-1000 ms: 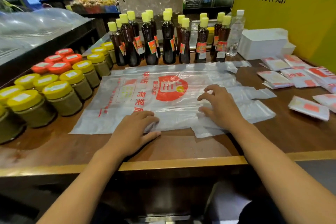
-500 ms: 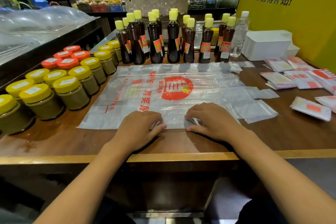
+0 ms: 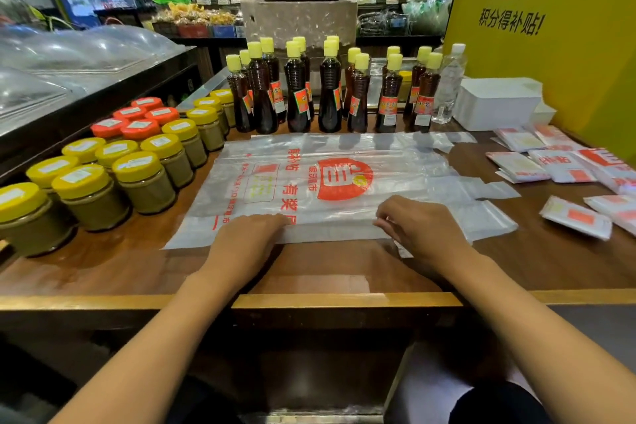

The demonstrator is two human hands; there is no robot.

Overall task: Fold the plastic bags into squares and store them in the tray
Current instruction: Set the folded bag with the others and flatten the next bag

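A clear plastic bag (image 3: 327,175) with red print lies flat on the wooden table (image 3: 137,258), its handles pointing right. A narrow strip along its near edge is folded over. My left hand (image 3: 244,244) grips that fold at the left with curled fingers. My right hand (image 3: 420,234) pinches the same fold further right. Several bags folded into squares (image 3: 516,165) lie on the table at the right, one (image 3: 574,217) nearer to me. The white tray (image 3: 499,103) stands at the back right.
Dark sauce bottles (image 3: 330,93) with yellow caps line the table behind the bag, a clear water bottle (image 3: 447,83) beside them. Jars (image 3: 144,179) with yellow and red lids crowd the left side. A yellow wall (image 3: 568,45) bounds the right.
My right hand has slid left and toward me to the bag's near edge, close to my left hand. The near edge now lies folded into a flat strip.
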